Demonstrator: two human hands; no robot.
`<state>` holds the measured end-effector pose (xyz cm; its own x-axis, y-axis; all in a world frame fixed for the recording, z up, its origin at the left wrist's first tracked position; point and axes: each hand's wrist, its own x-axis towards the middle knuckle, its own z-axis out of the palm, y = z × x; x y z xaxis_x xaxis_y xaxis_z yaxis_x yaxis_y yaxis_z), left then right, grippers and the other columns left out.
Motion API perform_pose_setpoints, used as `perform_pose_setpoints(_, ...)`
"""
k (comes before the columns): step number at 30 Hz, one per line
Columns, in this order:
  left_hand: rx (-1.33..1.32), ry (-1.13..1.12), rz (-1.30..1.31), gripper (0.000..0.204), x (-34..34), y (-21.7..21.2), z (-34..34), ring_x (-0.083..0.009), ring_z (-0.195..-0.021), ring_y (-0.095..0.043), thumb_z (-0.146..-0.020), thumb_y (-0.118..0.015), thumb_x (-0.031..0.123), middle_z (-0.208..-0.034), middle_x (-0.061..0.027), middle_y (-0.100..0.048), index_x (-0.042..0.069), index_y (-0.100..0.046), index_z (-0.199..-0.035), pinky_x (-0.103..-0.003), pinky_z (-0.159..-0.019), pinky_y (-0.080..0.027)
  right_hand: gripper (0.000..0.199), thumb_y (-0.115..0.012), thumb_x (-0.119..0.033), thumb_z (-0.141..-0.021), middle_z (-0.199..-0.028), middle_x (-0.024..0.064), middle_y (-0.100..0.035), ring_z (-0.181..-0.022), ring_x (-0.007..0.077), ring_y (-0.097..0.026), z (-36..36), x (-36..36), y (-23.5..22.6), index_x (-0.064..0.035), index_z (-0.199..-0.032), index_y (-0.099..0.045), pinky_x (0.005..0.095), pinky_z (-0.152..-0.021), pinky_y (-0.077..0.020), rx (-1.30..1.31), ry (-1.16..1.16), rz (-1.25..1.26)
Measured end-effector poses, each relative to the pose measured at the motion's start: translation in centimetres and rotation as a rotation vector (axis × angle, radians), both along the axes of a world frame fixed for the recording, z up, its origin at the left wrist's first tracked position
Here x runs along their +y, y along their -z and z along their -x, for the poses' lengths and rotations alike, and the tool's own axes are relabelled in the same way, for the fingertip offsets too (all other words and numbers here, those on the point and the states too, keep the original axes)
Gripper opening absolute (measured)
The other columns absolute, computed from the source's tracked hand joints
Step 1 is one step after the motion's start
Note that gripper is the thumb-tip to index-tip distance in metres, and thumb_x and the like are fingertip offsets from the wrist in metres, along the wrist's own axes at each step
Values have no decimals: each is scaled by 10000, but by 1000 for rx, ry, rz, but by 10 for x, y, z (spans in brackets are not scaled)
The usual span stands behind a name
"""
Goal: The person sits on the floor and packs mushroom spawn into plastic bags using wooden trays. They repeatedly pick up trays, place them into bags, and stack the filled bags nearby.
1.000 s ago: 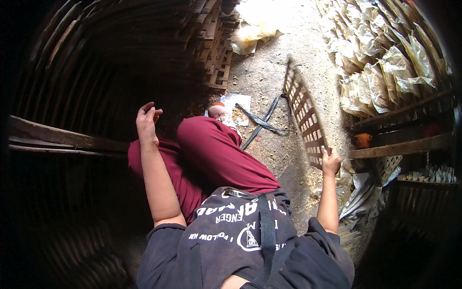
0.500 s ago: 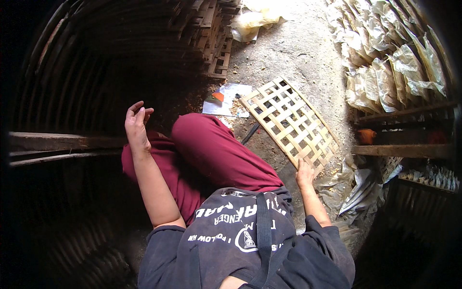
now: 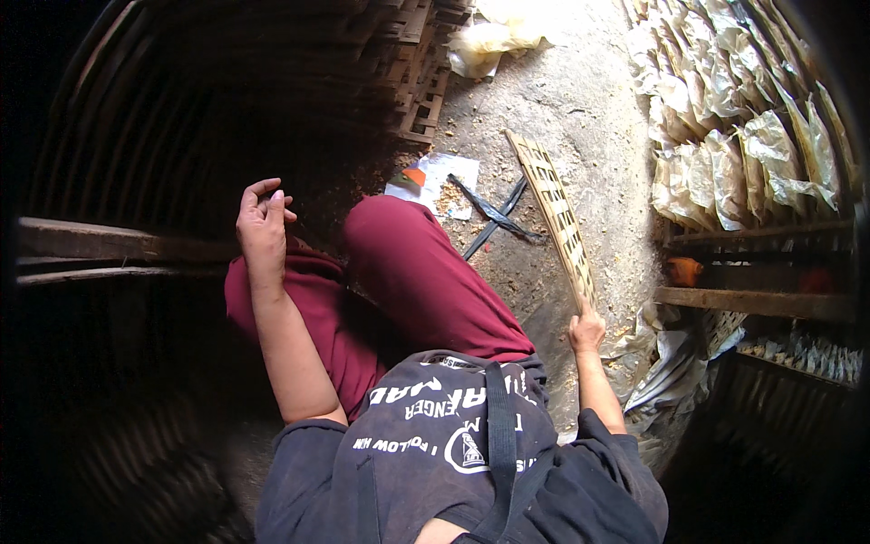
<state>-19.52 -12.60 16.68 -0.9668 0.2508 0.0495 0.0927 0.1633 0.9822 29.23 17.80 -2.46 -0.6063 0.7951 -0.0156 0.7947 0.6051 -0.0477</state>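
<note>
The bamboo grid (image 3: 555,216) is standing up on its edge, leaning over the dusty ground. It is pale yellow, with small square holes, just right of the black straps (image 3: 494,218).

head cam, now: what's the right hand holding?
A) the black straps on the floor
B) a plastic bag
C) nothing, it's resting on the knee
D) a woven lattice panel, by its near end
D: the right hand grips the near end of the lattice panel, which stands on edge over the floor; the black straps lie apart from it, and the left hand is empty, fingers curled.
</note>
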Motion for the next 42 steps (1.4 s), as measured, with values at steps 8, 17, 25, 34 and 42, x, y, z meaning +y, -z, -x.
perform_pose_setpoints(8,92,2,-95,260,-13,3,4,-77,-741,-563,-899,-551,65,-811,-48,-626,4,-521,-1149,-209,-729,-450,422,-533,-155,-714,-746,174,-629,-694,365,-606,-3,25,-15,-164,-1133,-574,458,-675,-484,143,55,4)
perform_pose_setpoints(17,104,-132,-128,196,-25,-9,0,-59,-587,-552,-848,-607,60,-722,-52,-625,11,-580,-1035,-196,-549,-456,431,-547,-231,-741,-966,176,-643,-856,353,-624,6,70,-87,-154,-1164,-580,434,-744,-498,-88,53,29)
perform_pose_setpoints(25,116,-280,-371,131,-71,-31,-23,-80,-695,-594,-888,-550,83,-791,-44,-620,19,-588,-995,-196,-653,-475,371,-580,-56,-729,-859,201,-626,-782,355,-624,100,64,-251,-89,-1098,-592,400,-671,-489,74,-373,153)
perform_pose_setpoints(34,8,-362,-313,185,-134,-26,-18,-101,-801,-601,-897,-525,84,-816,-51,-637,20,-543,-1070,-254,-828,-445,266,-568,-145,-843,-789,159,-621,-673,327,-587,280,2,-244,-111,-1106,-592,416,-603,-444,4,-868,45)
perform_pose_setpoints(42,-35,-394,252,131,-149,-22,-7,-44,-678,-533,-905,-506,87,-696,-25,-609,23,-574,-997,-200,-669,-410,285,-515,-136,-855,-845,108,-662,-671,265,-639,463,-93,-153,-130,-1132,-579,380,-567,-501,295,-986,24)
